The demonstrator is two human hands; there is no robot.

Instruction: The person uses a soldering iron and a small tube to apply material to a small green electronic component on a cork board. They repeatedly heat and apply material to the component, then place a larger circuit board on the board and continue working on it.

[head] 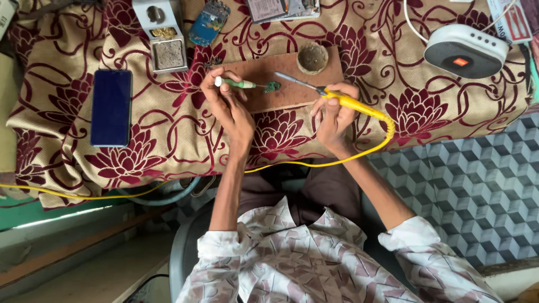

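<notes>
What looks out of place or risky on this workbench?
Little stands out. The yellow soldering iron in the right hand trails its cord off the table edge across the lap. The left hand holds a green tool over the wooden board.

Left hand [229,106] gripping green tool [238,83], right hand [335,115] holding yellow soldering iron [351,103], brown board [269,84]

A small phone-repair workbench: soldering iron [359,105], solder-tip cleaner stand [163,35], bare circuit boards [208,22] on a floral cloth [438,112]
</notes>
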